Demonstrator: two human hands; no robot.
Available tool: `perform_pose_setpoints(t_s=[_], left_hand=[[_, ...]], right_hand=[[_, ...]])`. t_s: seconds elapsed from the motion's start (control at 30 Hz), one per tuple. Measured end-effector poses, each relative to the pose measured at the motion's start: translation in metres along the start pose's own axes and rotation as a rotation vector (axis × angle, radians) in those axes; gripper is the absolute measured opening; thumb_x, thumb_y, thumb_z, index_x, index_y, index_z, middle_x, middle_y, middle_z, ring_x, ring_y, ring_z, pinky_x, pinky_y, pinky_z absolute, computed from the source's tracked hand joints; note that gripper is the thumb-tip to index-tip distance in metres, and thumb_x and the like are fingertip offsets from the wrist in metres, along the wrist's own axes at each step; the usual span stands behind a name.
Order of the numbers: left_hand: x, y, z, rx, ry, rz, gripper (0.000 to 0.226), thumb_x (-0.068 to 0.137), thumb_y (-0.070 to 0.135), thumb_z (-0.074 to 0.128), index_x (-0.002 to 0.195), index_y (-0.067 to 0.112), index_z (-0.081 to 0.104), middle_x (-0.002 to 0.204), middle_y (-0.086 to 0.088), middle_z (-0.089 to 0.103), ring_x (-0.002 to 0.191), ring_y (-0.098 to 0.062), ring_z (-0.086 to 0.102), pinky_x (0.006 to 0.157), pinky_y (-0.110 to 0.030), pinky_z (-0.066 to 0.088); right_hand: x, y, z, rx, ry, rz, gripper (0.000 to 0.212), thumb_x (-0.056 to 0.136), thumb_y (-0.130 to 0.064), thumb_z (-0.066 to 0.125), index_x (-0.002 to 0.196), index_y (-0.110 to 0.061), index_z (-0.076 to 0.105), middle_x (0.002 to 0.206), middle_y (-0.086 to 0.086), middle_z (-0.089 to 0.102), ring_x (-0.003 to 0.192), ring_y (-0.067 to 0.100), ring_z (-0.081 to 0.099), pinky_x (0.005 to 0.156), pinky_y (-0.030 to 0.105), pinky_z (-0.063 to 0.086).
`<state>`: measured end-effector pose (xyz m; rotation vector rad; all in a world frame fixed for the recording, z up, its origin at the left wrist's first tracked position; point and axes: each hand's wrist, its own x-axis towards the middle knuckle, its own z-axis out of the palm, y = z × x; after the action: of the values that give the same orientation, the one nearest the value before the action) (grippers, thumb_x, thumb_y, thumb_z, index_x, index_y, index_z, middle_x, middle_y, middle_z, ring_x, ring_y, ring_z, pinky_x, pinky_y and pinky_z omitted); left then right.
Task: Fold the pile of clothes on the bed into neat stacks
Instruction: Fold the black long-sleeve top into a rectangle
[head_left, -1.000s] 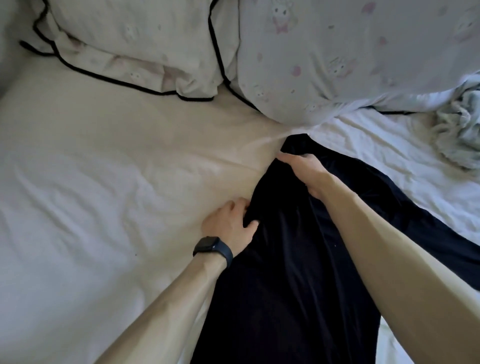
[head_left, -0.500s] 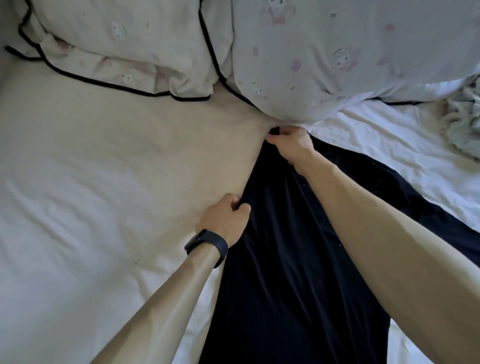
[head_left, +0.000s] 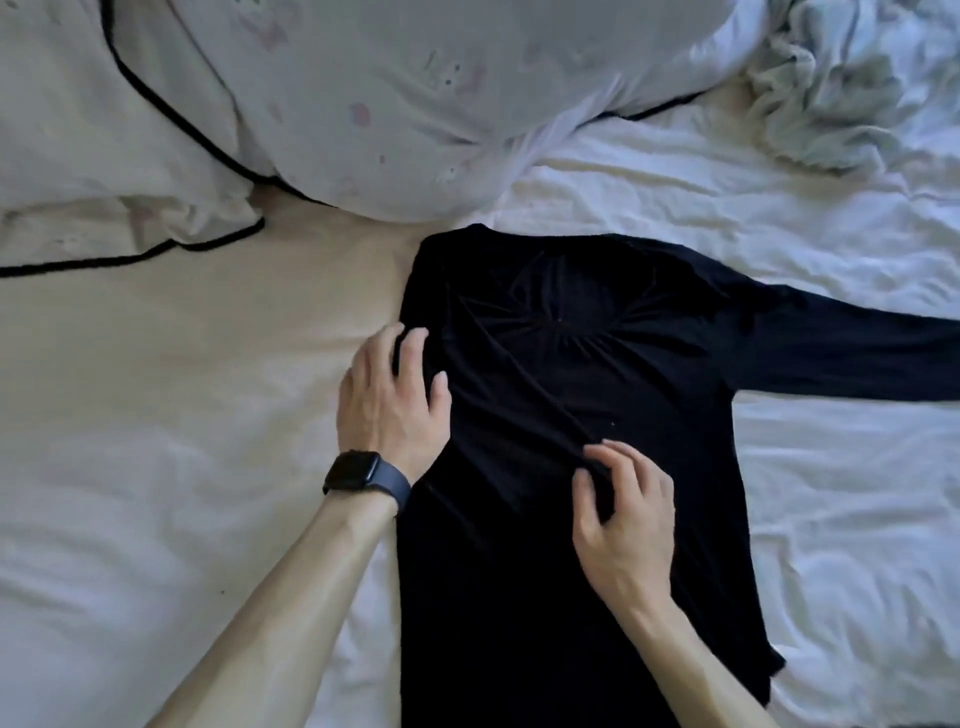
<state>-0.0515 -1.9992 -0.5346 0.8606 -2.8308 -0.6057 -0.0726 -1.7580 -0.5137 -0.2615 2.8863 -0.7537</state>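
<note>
Head view: black long-sleeved top (head_left: 571, 545) laid flat on the bed (head_left: 156, 467), neckline toward the pillows, one sleeve stretched straight out toward the right edge of the picture, lower part running out past the bottom edge. Gathered creases fanning out just below the neckline.

Right hand (head_left: 623, 525) on the middle of the top, grip closed on a raised ridge of its fabric, pinched between thumb and fingertips. Left hand (head_left: 389, 400) at the top's left edge, just below the shoulder, fingers spread and lightly bent, resting on the cloth; grip open, nothing held. Dark smartwatch (head_left: 358, 470) on the left wrist, just beside the top's left edge.

Printed pillow (head_left: 415, 104) right at the top's neckline. Second pillow with black piping (head_left: 104, 156) up and left of the top, well apart. Crumpled pale fabric heap (head_left: 841, 88) up and right of the top, beyond the sleeve.
</note>
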Motion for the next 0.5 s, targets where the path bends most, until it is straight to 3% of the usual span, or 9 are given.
perform_pose_setpoints(t_s=[0.1,0.2,0.3,0.37,0.5], left_hand=[[0.010,0.021,0.027,0.065,-0.172,0.213,0.061,0.096,0.048,0.046,0.147,0.015,0.044,0.156,-0.013,0.038,0.146,-0.032,0.030,0.116,-0.050,0.031],[0.025,0.013,0.055,0.212,-0.355,0.122,0.079,0.095,0.068,0.027,0.160,0.026,0.012,0.168,-0.008,0.006,0.154,-0.028,0.000,0.124,-0.051,0.008],[0.040,-0.002,0.067,0.317,-0.361,0.107,0.084,0.091,0.077,0.018,0.159,0.033,0.002,0.168,-0.007,-0.002,0.154,-0.028,-0.005,0.123,-0.052,0.001],[0.041,0.000,0.066,0.331,-0.345,0.098,0.081,0.091,0.076,0.016,0.159,0.034,0.001,0.168,-0.009,-0.002,0.153,-0.030,-0.005,0.122,-0.055,0.000],[0.001,0.029,0.052,0.284,-0.261,0.155,0.075,0.096,0.064,0.026,0.160,0.032,0.003,0.167,-0.012,-0.003,0.153,-0.036,-0.005,0.120,-0.063,0.003]], right_hand=[[-0.049,0.058,-0.018,-0.167,0.003,0.011,0.037,0.096,-0.032,0.058,0.129,-0.021,0.068,0.145,0.002,0.056,0.136,0.027,0.048,0.110,0.043,0.039],[-0.074,0.095,-0.022,-0.276,-0.171,0.027,0.052,0.097,-0.046,0.045,0.145,-0.030,0.055,0.159,0.005,0.042,0.150,0.027,0.033,0.115,0.058,0.034],[-0.088,0.127,-0.021,-0.400,-0.341,0.021,0.066,0.097,-0.060,0.035,0.159,-0.038,0.028,0.170,0.003,0.014,0.158,0.025,0.007,0.122,0.060,0.016],[-0.095,0.144,-0.024,-0.427,-0.352,0.015,0.070,0.097,-0.065,0.032,0.160,-0.039,0.019,0.172,0.003,0.005,0.158,0.024,-0.002,0.123,0.061,0.007],[-0.103,0.160,-0.031,-0.371,-0.195,-0.112,0.060,0.100,-0.061,0.035,0.156,-0.039,0.033,0.170,0.002,0.016,0.157,0.025,0.012,0.124,0.060,0.004]])
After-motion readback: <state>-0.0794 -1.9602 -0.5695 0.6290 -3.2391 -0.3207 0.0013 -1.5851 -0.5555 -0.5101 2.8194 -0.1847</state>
